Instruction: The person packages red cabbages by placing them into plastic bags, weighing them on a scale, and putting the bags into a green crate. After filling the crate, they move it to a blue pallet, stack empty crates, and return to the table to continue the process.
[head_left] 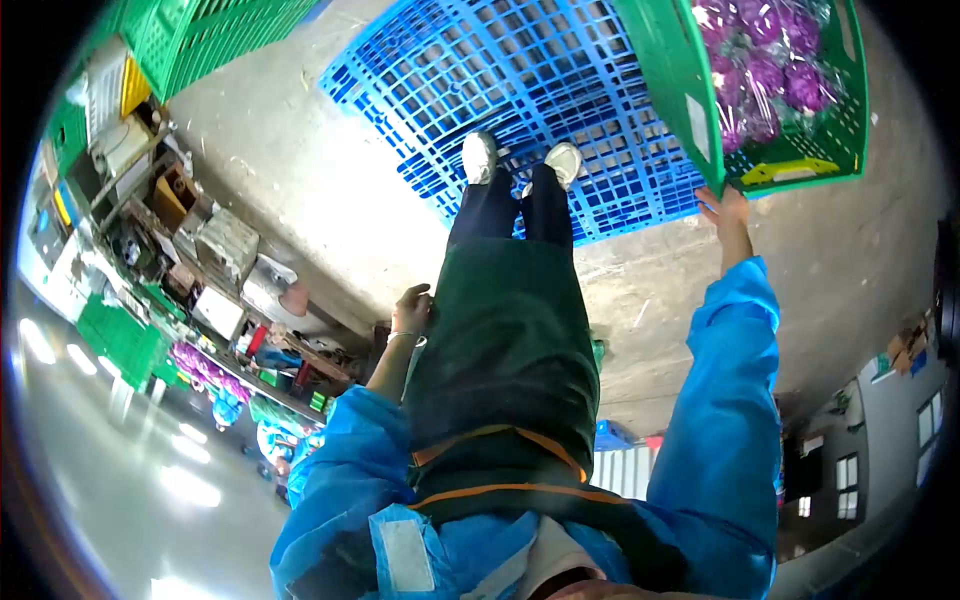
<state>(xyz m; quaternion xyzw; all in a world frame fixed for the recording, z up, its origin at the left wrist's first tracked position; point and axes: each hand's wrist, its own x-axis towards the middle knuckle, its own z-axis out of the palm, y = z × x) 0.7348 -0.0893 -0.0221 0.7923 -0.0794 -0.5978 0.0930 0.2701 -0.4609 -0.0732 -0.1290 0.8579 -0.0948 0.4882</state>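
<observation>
My right hand [726,212] is raised to the near corner of a green crate [705,130] at the upper right, its fingers on or right against the crate's lower edge. Purple bundles in clear wrap [768,75] lie inside that crate, with a yellow piece [790,170] at its near wall. My left hand [411,308] hangs beside the dark green apron [500,340], its fingers curled; whether anything is in them is too small to tell. Both shoes stand on a blue plastic pallet [630,150].
Another green crate [205,45] is at the upper left. Along the left runs a cluttered bench [225,245] with boxes and tools. People in blue sleeves [275,440] are farther off at the lower left. Grey concrete floor [640,285] borders the pallet.
</observation>
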